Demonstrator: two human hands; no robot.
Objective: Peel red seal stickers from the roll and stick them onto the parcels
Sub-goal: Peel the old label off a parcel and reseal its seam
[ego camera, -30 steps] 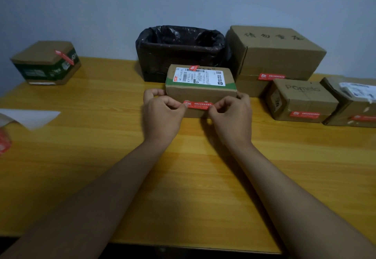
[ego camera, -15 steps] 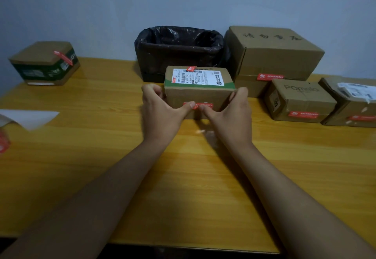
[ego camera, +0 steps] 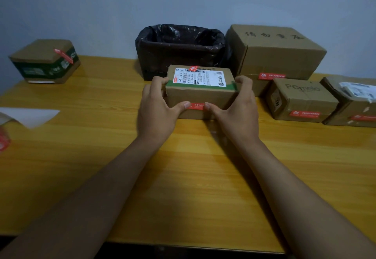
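Both hands are gripping the middle parcel [ego camera: 200,93], which is sitting on the wooden table [ego camera: 101,157] just in front of the black-lined bin [ego camera: 180,49]. The left hand [ego camera: 157,110] is wrapping around the parcel's left end, fingers up near the top edge. The right hand [ego camera: 237,108] is doing the same at the right end. Both thumbs are pressing on the near face, one on each end of the red seal sticker [ego camera: 196,106], so each hand is clamped on the box rather than lying loose. The sticker is lying flat along the lower part of that face. A second small red tag [ego camera: 193,68] is showing on the parcel's far top edge.

Judging by the stickers in view, most of the job is looking done. The big box [ego camera: 274,53] at the far right is wearing a red sticker [ego camera: 271,76], the small box [ego camera: 301,100] beside it is showing one [ego camera: 304,113] too, and so is the box [ego camera: 354,104] at the right edge. The green-banded box [ego camera: 43,61] at the far left is carrying a sticker across its corner. Whether any unsealed parcels are waiting out of view cannot be told.

At the near left, a white strip of backing paper [ego camera: 30,116] is lying on the table, and a blurred red shape [ego camera: 4,140] at the edge is probably the sticker roll. Nothing is blocking the hands, though the bin is crowding the parcel from behind and the sealed boxes are filling the right side.
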